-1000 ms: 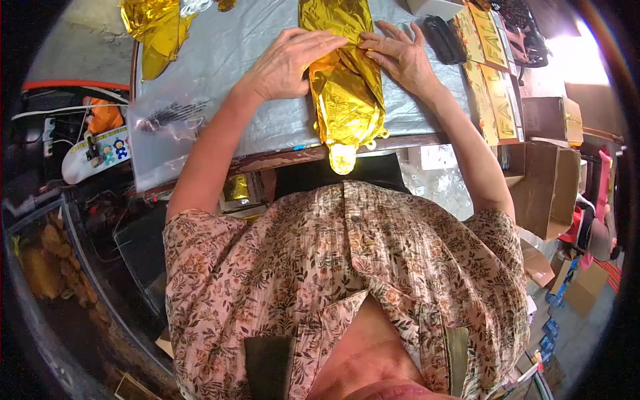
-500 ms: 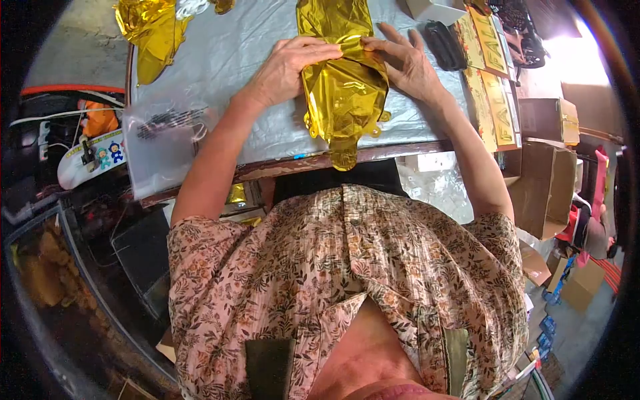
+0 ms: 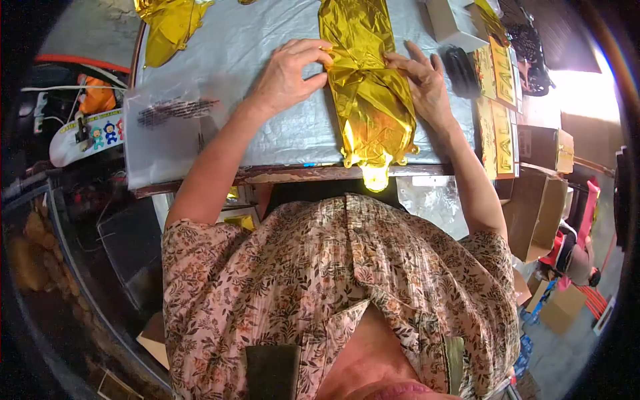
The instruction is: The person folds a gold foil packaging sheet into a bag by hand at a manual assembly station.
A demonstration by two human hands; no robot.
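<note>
A flat, crinkled gold foil balloon [image 3: 377,123] lies lengthwise on the table, its small tab hanging over the front edge in bright light. My left hand [image 3: 290,77] pinches the balloon's left edge near its gathered middle, thumb held apart below. On the opposite edge, my right hand [image 3: 427,87] grips the foil between thumb and fingertips, with other fingers raised. Creases run across the balloon between both hands.
Another gold foil piece [image 3: 167,33] lies at the table's back left. A clear plastic bag [image 3: 157,153] covers the front left corner. On the right are a black case [image 3: 461,72], a white box [image 3: 455,25] and printed boxes [image 3: 498,143].
My hands have moved apart, from the balloon's middle out to its two side edges. The view has shifted slightly, and the balloon appears farther right and lower.
</note>
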